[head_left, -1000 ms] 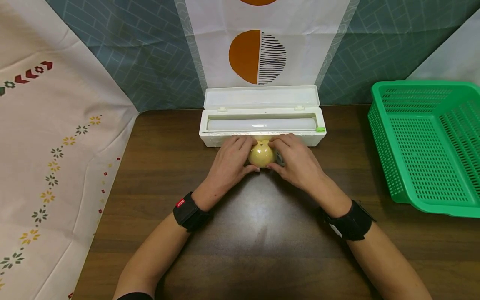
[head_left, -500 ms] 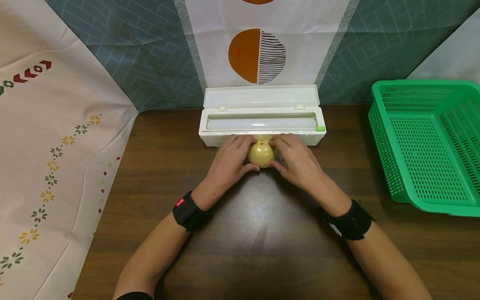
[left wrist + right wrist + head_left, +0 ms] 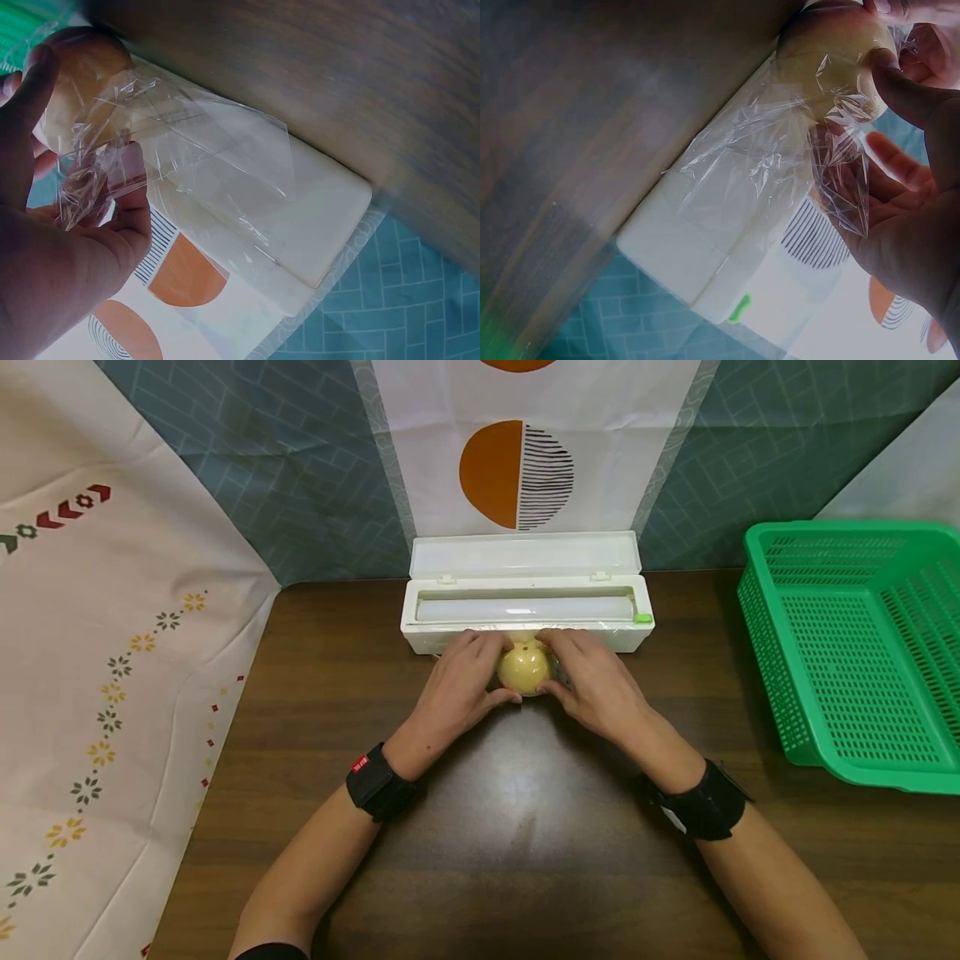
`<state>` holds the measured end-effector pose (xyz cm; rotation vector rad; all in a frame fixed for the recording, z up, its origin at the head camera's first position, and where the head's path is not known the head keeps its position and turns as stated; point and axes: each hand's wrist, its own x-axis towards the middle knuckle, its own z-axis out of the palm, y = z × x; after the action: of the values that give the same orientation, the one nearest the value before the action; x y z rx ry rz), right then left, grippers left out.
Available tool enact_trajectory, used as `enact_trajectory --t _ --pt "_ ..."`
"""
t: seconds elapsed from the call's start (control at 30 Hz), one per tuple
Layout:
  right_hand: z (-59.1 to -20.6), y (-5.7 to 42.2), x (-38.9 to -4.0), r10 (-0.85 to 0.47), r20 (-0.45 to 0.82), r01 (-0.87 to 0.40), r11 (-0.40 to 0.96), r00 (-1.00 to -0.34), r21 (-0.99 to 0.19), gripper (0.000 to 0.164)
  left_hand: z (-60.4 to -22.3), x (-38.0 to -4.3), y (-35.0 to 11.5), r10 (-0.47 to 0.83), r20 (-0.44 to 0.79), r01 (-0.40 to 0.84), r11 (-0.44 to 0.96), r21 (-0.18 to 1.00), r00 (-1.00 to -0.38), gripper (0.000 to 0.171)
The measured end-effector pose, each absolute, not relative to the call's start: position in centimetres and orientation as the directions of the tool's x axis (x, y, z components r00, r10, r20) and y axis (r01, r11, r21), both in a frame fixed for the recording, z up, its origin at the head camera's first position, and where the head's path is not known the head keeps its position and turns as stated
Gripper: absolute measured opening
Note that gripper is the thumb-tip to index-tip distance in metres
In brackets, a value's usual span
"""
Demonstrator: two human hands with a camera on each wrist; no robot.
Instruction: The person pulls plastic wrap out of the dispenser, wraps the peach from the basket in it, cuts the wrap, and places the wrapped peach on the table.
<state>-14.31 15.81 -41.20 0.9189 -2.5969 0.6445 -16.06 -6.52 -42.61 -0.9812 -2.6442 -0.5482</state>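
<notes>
A round yellow fruit [image 3: 524,670] with a glossy skin sits against the front of the white cling film dispenser [image 3: 422,638]. Both hands hold it, my left hand [image 3: 467,678] curled about its left side and my right hand [image 3: 597,687] about its right. The thumbs come close together at the near side. In the left wrist view, clear cling film [image 3: 225,150] drapes from the fruit across the box front, and fingers pinch its crumpled edge. Gathered film also lies between fingers and palm in the right wrist view. The fruit's underside is hidden.
The dispenser's lid [image 3: 525,557] stands open against the backdrop, showing the film roll [image 3: 517,609] and a green slider [image 3: 642,618]. At right is a green plastic basket [image 3: 798,693]. A patterned cloth [image 3: 135,693] hangs at left beside the wooden table [image 3: 517,877].
The head view has shifted very slightly. My right fingers have moved a touch at the fruit's far side; both hands stay around it in the same place.
</notes>
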Motion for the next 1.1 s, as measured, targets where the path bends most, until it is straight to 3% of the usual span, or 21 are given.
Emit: enact_trajectory --t 0.23,0.57,1.1 --pt "-41.19 15.86 -14.48 -0.514 0.451 -0.668 0.677 -0.73 -0.309 0.05 -42.62 -16.19 -6.44 0.593 0.375 0.689 0.69 0.219 -0.713 0.069" --pt "-41.54 15.91 -14.62 -0.521 0.441 -0.668 0.678 -0.731 -0.306 0.057 -42.62 -16.1 -6.69 0.6 0.347 0.683 0.701 0.206 -0.72 0.069" --pt "-41.41 15.6 -14.69 -0.529 0.467 -0.695 0.637 -0.709 -0.334 0.049 -42.5 -16.24 -6.81 0.599 0.35 0.685 0.695 0.219 -0.72 0.068"
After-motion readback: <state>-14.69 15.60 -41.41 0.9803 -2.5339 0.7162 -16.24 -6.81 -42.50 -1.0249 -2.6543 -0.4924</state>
